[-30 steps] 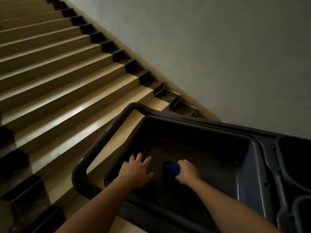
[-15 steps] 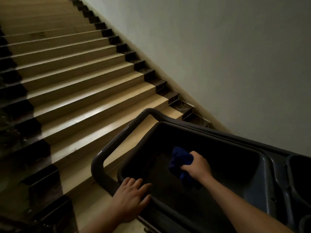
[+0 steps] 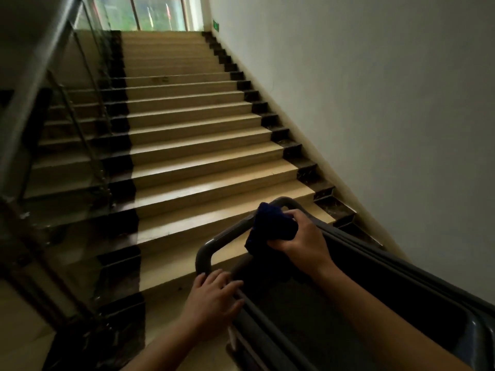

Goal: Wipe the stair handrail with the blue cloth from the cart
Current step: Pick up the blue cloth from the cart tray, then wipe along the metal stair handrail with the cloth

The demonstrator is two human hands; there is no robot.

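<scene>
A dark blue cloth [image 3: 270,226] is bunched in my right hand [image 3: 305,238], lifted above the far end of the grey cart [image 3: 476,333]. My left hand [image 3: 214,298] lies flat with spread fingers on the cart's near rim, beside its curved push handle [image 3: 203,255]. The metal stair handrail [image 3: 34,76] slants up along the far left, blurred, above glass panels.
Beige stairs [image 3: 198,145] with dark marble edging rise ahead to a window at the top. A plain white wall [image 3: 375,103] runs along the right. The glass balustrade [image 3: 67,162] with thin metal posts stands at the left of the steps.
My right hand has lifted the blue cloth out of the cart's tub. My left hand slid from inside the tub onto its rim. The view tilted up and left, revealing the handrail.
</scene>
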